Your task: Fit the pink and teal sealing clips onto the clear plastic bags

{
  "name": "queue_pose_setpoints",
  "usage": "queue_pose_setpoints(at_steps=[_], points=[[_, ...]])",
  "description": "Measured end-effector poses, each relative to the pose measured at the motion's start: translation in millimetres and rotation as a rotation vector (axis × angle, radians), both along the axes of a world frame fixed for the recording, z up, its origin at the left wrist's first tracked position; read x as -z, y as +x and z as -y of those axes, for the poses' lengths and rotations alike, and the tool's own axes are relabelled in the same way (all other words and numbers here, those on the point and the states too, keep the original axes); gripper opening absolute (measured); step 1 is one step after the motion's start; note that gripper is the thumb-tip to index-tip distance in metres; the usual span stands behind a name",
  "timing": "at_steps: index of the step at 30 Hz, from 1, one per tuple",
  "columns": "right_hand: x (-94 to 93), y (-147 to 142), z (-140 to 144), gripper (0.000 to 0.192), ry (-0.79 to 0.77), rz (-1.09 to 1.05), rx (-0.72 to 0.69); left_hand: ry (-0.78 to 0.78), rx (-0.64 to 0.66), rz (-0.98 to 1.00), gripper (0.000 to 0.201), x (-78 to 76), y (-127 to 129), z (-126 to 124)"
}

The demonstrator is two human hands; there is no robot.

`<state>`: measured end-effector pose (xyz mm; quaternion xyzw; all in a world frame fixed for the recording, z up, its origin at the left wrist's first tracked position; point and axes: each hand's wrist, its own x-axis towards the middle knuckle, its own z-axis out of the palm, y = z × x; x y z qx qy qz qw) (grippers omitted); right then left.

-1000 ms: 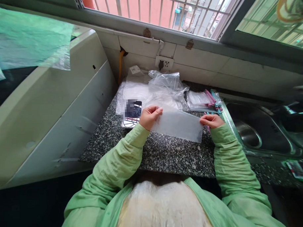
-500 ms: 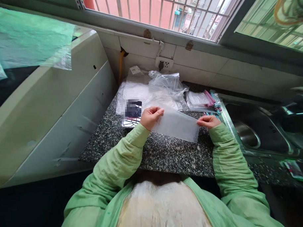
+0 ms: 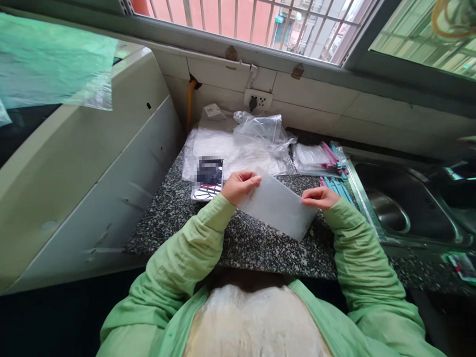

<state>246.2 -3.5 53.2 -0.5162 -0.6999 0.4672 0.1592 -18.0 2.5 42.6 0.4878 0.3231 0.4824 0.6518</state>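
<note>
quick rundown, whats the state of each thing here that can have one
frosted plastic bag: held flat and tilted above the counter, pinched at both ends
left hand: shut on the bag's left end
right hand: shut on the bag's right end
clear bags: crumpled in a loose pile
window: barred
wall socket: nothing plugged in

The bag is frosted, matt plastic. The counter is speckled polished stone; the sink is shiny metal
</note>
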Motion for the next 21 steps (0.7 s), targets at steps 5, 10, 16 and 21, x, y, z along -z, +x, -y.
queue_pose_setpoints(at_steps=[5, 10, 16, 21], points=[[3.5, -2, -2, 0.041, -0.025, -0.002, 0.002, 0.01, -0.023, 0.005, 0.037, 1.4, 0, -1], [5.7, -2, -4, 0.041, -0.045, 0.01, 0.018, 0.007, -0.065, -0.034, 0.036, 1.9, 0, 0], [9.0, -3, -5, 0.042, -0.04, 0.008, 0.025, -0.001, -0.087, -0.054, 0.035, 2.1, 1, 0], [12.0, -7, -2, 0.04, -0.068, 0.002, -0.018, -0.044, -0.096, -0.038, 0.036, -1.7, 1, 0]])
